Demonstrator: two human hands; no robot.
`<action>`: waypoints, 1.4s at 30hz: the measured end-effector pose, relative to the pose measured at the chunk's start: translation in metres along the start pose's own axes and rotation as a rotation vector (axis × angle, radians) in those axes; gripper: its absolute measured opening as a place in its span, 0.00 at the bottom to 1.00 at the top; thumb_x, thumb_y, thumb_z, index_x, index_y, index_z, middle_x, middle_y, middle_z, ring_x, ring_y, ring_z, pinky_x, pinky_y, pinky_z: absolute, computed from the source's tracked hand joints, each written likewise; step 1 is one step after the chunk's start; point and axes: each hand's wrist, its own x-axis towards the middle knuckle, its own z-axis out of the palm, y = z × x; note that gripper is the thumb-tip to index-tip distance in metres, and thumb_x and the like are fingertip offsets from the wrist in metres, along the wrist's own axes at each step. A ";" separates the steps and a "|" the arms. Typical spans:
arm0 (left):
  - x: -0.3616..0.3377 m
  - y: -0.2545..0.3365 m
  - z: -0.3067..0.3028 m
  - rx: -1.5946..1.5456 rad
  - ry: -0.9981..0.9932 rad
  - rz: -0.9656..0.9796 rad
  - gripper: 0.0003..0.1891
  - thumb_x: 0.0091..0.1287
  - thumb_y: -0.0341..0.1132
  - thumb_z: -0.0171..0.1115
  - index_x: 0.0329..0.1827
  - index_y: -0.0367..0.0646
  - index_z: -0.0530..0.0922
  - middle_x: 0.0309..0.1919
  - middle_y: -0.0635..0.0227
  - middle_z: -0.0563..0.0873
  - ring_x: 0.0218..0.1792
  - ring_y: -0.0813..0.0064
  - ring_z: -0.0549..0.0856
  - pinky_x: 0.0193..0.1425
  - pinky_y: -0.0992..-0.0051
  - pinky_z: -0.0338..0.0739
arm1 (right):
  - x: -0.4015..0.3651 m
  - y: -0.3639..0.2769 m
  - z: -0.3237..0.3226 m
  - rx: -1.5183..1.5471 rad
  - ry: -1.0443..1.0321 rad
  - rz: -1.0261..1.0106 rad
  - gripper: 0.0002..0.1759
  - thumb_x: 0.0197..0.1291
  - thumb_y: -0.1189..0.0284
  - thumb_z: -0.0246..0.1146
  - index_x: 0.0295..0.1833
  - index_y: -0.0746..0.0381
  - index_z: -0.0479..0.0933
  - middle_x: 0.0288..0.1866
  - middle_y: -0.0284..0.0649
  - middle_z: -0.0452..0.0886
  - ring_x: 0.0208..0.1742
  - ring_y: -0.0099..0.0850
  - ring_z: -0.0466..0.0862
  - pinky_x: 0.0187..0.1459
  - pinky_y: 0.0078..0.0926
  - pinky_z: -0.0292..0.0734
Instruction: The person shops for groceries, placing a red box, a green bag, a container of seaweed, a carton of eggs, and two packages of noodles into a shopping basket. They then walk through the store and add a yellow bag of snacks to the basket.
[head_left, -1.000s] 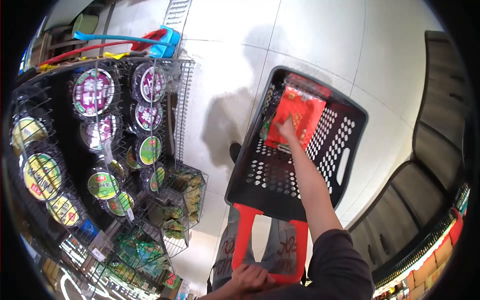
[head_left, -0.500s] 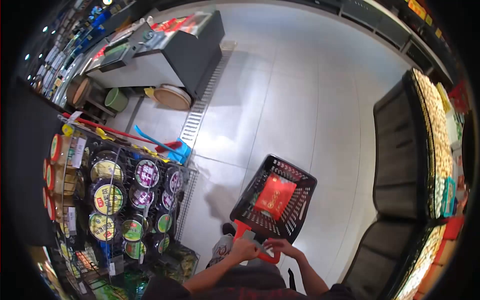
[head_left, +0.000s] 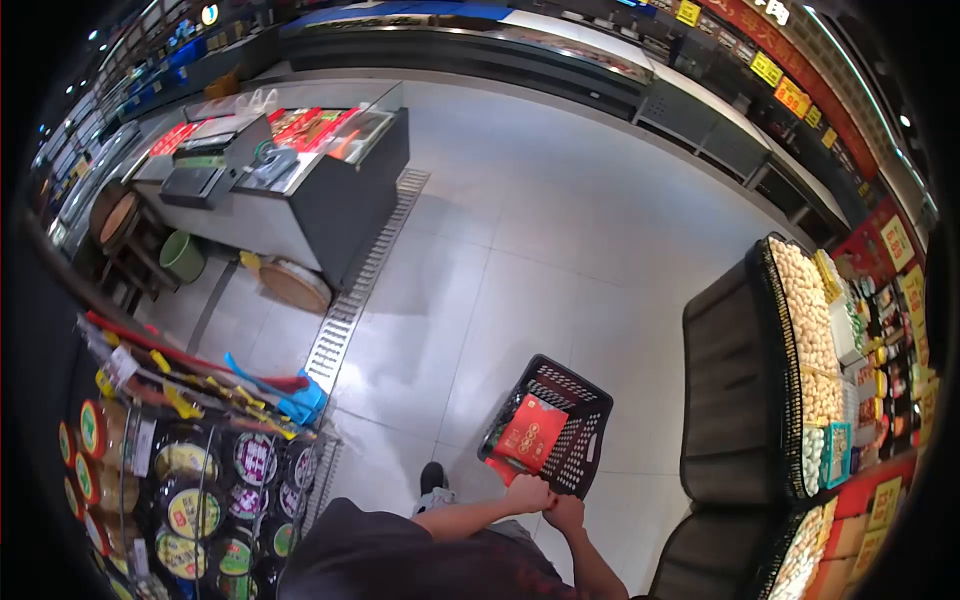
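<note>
A black shopping basket [head_left: 590, 440] with slotted walls is in front of me, low over the tiled floor. Inside it lies a red box [head_left: 530, 436] with gold markings. My left hand [head_left: 526, 493] is closed at the near end of the basket, over its red handle [head_left: 503, 468], most of which is hidden. My right hand [head_left: 565, 512] is closed right beside the left, touching it, on the same handle. My dark shoe [head_left: 433, 476] shows on the floor left of the basket.
A wire rack [head_left: 225, 470] of round-lidded jars stands close on my left. Ahead left is a counter [head_left: 340, 200] beside a floor grate [head_left: 370, 270]. Black produce bins [head_left: 735, 380] line the right, and a long display counter [head_left: 480, 65] runs across the back.
My view has tilted up and moved forward, so more of the far counter shows and the jar rack sits lower. My right hand's fingers, looser before, have closed beside my left hand.
</note>
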 end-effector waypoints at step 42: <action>0.996 -0.051 -0.341 0.040 -0.181 0.198 0.35 0.75 0.57 0.44 0.25 0.36 0.86 0.27 0.47 0.88 0.32 0.48 0.89 0.42 0.52 0.82 | 0.888 0.277 -0.460 -0.037 0.054 0.110 0.10 0.49 0.59 0.64 0.30 0.51 0.86 0.27 0.46 0.85 0.32 0.46 0.88 0.36 0.44 0.82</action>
